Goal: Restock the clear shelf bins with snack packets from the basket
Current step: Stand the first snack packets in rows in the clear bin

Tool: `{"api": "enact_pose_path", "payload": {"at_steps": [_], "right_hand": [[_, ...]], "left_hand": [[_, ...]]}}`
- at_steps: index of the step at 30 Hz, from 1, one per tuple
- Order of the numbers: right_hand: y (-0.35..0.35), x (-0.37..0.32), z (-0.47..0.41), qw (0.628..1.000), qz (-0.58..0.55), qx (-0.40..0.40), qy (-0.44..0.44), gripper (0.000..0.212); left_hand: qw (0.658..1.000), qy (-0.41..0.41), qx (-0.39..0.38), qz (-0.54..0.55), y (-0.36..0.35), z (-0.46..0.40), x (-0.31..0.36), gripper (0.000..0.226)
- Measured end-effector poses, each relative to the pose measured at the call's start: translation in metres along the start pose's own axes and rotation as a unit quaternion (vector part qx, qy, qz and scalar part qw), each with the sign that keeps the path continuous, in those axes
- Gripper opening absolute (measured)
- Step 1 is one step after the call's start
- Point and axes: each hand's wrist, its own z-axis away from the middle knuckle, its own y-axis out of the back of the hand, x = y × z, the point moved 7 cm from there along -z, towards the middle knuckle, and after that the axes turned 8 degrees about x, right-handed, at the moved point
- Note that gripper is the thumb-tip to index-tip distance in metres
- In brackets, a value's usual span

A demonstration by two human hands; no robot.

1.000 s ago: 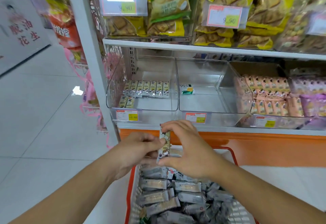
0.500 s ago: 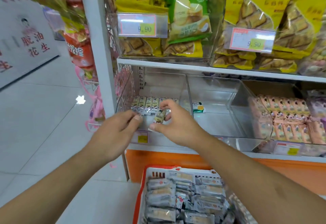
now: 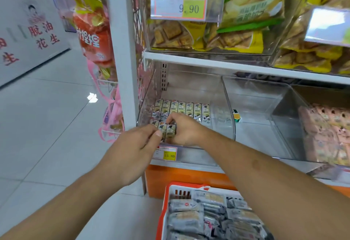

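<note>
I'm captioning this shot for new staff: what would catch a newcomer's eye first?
Both hands meet at the front of the leftmost clear bin, the right hand and left hand setting small snack packets beside a neat back row. Above hangs a bright 9.90 price tag. Below right sits the red basket, full of grey packets.

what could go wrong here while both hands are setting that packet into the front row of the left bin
1. The right hand and left hand crowd the packet being placed; pulling out might knock the standing back row of packets over.
2. The front row looks only partly filled, so the upright packet may tip once released.
3. The basket sits on the floor right below the arms; a step forward might kick it.
</note>
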Motion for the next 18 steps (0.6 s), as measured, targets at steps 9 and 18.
{"api": "enact_pose_path", "payload": {"at_steps": [9, 18], "right_hand": [[0.019, 0.011, 0.02, 0.996, -0.087, 0.008, -0.026, 0.08], [0.086, -0.019, 0.148, 0.956, -0.192, 0.215, 0.061, 0.004]], "left_hand": [[1.0, -0.003, 0.011, -0.019, -0.001, 0.003, 0.005, 0.033], [0.998, -0.051, 0.037, -0.005, -0.002, 0.034, 0.041, 0.019]]}}
